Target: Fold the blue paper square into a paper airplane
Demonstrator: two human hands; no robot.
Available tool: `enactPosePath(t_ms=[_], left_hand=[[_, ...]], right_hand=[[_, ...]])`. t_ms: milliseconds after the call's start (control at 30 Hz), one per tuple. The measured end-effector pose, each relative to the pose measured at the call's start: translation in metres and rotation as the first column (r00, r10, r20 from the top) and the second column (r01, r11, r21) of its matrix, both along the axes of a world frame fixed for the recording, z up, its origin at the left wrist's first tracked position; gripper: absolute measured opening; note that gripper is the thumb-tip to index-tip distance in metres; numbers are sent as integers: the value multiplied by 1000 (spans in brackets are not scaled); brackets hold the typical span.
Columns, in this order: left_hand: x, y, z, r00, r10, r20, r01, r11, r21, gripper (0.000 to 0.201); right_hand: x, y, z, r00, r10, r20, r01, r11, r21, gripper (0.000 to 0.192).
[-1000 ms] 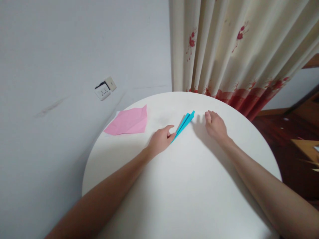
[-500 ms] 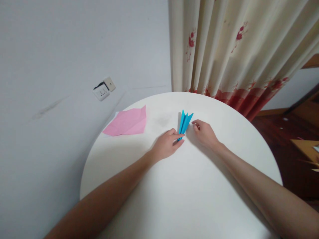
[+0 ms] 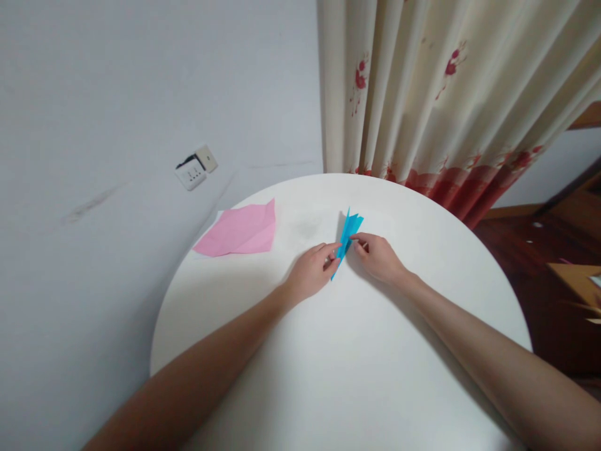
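Paper, bright blue and folded into a narrow pointed dart, sits near the far middle of the round white surface, pinched on one side by the left hand and on the other by the right hand, each grip pressed onto a folded edge. It looks very light, thin and easily creased, so it is best held along the stiff layered spine, not the loose tips. A flat pink paper sheet lies well apart. No readable writing shows.
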State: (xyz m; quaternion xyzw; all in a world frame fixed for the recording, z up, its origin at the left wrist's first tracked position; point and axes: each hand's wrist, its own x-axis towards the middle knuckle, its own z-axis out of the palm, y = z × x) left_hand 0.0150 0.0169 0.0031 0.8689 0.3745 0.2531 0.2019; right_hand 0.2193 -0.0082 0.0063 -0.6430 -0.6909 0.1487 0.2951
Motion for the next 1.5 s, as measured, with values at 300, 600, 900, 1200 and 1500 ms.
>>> enactPosePath(t_ms=[300,600,900,1200,1500], left_hand=[[1,3,-3,1000,1,14,-2,999,52,24],[-2,0,-4,996,-40,-76,53,983,178,31],[-3,0,-4,997,-41,-62,53,977,205,35],[0,6,-4,982,32,188,-41,998,44,25],[0,8,-3,973,86,215,-91,996,15,21]], right_hand=[[-8,-4,3,988,142,58,-143,990,4,35],[-9,-5,7,987,114,113,-114,993,-13,30],[-10,-7,10,994,35,102,-33,999,-20,30],[-13,-20,31,984,-111,139,129,984,-124,22],[-38,-53,39,917,47,397,109,926,-361,26]])
